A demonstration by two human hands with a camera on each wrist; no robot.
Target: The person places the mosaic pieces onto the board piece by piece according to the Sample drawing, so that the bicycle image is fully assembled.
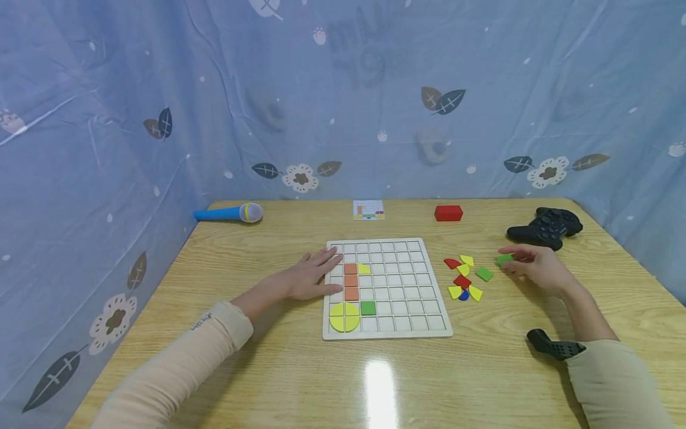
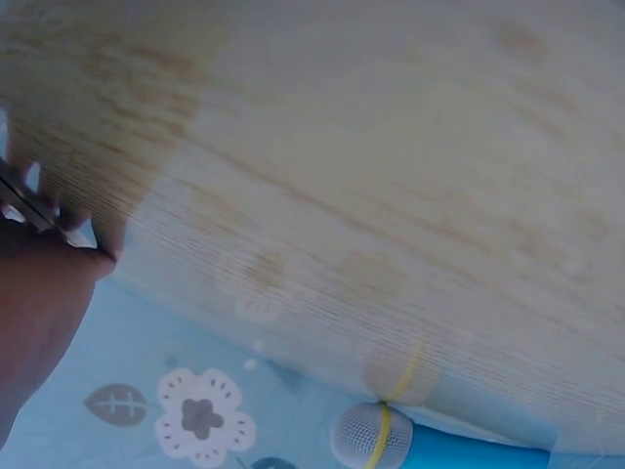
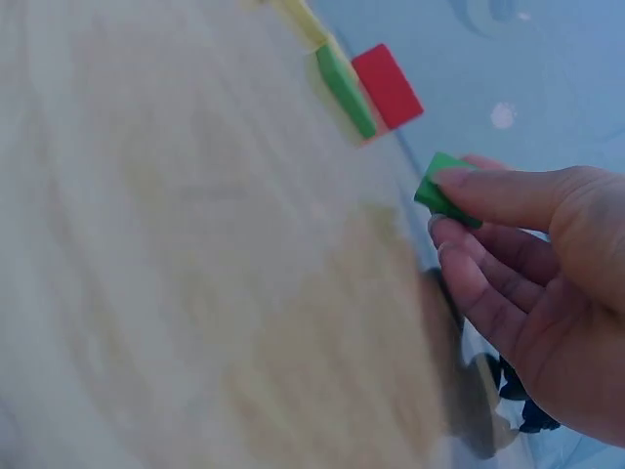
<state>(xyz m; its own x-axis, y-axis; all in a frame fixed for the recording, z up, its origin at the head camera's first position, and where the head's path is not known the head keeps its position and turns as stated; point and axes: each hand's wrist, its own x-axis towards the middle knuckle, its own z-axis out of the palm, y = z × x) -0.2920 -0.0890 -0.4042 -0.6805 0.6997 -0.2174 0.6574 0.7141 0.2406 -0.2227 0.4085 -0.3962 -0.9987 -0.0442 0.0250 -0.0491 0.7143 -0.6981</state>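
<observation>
My left hand [image 1: 312, 276] rests with straight fingers on the left edge of a white grid board [image 1: 386, 335]. Set in the board are a column of orange square tiles [image 1: 351, 280], a yellow quarter-round tile [image 1: 364, 269], a yellow circle of quarter pieces [image 1: 345, 317] and a green square tile [image 1: 368, 308]. To the right of the board, my right hand [image 1: 538, 269] pinches another green square tile [image 3: 439, 186] between thumb and fingers, held above the table in the right wrist view. A loose green tile [image 1: 485, 274] lies just left of that hand.
Several red, yellow and blue tiles [image 1: 462, 282] lie beside the board. Behind stand a small printed card [image 1: 368, 210] and a red block [image 1: 448, 213]. A black game controller [image 1: 546, 228] sits back right, a toy microphone [image 1: 227, 213] back left. A black strap-like device [image 1: 554, 347] is at the right cuff.
</observation>
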